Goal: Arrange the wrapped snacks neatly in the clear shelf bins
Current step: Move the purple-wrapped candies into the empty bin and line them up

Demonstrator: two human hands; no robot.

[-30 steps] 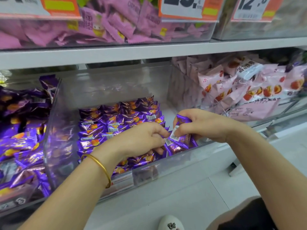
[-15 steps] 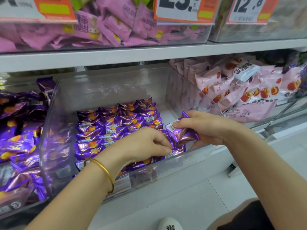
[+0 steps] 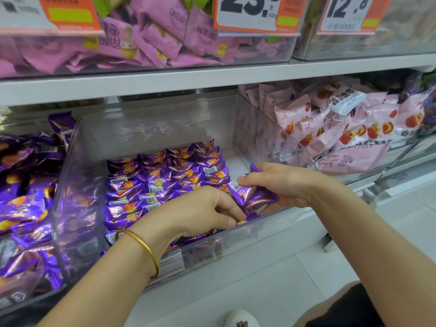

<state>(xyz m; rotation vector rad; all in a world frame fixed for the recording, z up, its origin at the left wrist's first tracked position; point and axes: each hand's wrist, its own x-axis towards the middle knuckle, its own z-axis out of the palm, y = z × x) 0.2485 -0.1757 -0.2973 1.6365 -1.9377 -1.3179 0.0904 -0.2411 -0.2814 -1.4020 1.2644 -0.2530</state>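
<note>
Right now the right hand (image 3: 285, 185) holds a purple snack pack (image 3: 250, 194) over the front-right corner of the middle clear bin (image 3: 146, 128), fingers curled round its far end, barcode label up. There may be more than one pack in that grip, can't tell. The left hand (image 3: 200, 208), gold bangle (image 3: 141, 246) on the wrist, reaches over the bin's front lip with fingers bent down onto the front-row packs just beside the held one; whether they pinch a pack or only press, cannot tell. The other purple snacks (image 3: 165, 180) lie in tidy overlapping rows on the bin floor, with a bare strip along the right wall. Risks: the foil looks slick, so the held pack could slip while being tucked in and land crooked, or go over the low front lip to the floor. Pushing it into the tight corner could shove the neighbouring row and ruffle the overlap. If the left hand lifts too soon, the front packs could spring up. A wrist catching the lip could tug the bin. Surroundings: white store shelf (image 3: 212, 76); left bin of loosely heaped purple packs (image 3: 23, 197); right bin of pink packs (image 3: 330, 128); upper bin of lilac wrappers (image 3: 141, 43) behind orange price tags (image 3: 250, 13); pale tiled floor (image 3: 306, 267); a white shoe (image 3: 240, 319) at the bottom edge.
</note>
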